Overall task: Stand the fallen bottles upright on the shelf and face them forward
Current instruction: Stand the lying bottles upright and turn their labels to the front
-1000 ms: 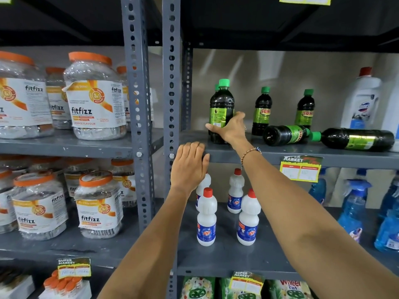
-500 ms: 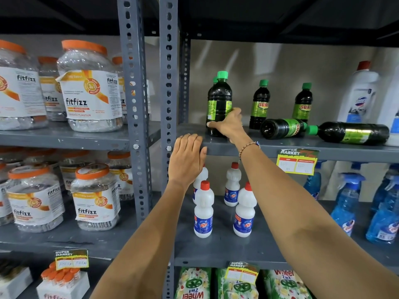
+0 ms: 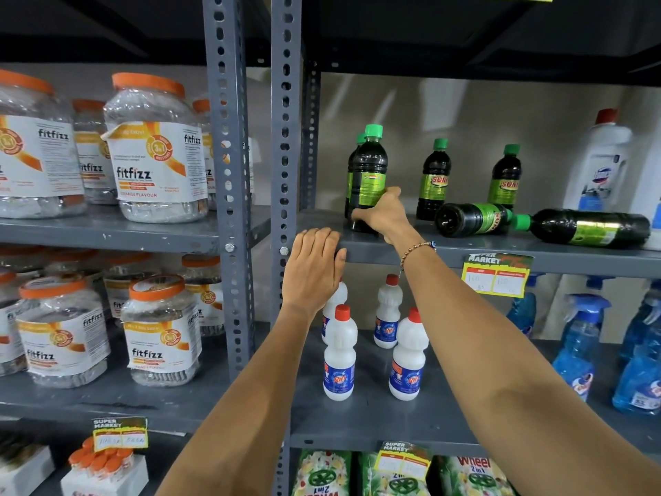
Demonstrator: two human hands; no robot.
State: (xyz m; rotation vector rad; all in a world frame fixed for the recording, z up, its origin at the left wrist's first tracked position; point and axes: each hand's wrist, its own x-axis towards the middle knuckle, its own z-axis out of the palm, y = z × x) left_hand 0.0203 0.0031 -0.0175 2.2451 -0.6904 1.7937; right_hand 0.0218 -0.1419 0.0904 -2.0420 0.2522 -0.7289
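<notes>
Risk: right hand (image 3: 381, 214) grasping upright bottle (image 3: 368, 177) at shelf (image 3: 465, 254) left end could elbow two fallen bottles (image 3: 472, 219) just right, rolling them off; left hand (image 3: 314, 268) flat, released, on shelf edge.

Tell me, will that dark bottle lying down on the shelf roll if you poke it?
Probably. The nearer fallen bottle is round and lies on its side on the flat shelf, so it could roll. It looks full, so likely heavy. The second fallen bottle might stop it.

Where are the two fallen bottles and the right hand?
Left fallen bottle (image 3: 472, 219), head view, on its dark body near the label.
Right fallen bottle (image 3: 590, 228), head view, on its green label.
Right hand (image 3: 384, 213), head view, on the back of the hand.
</notes>
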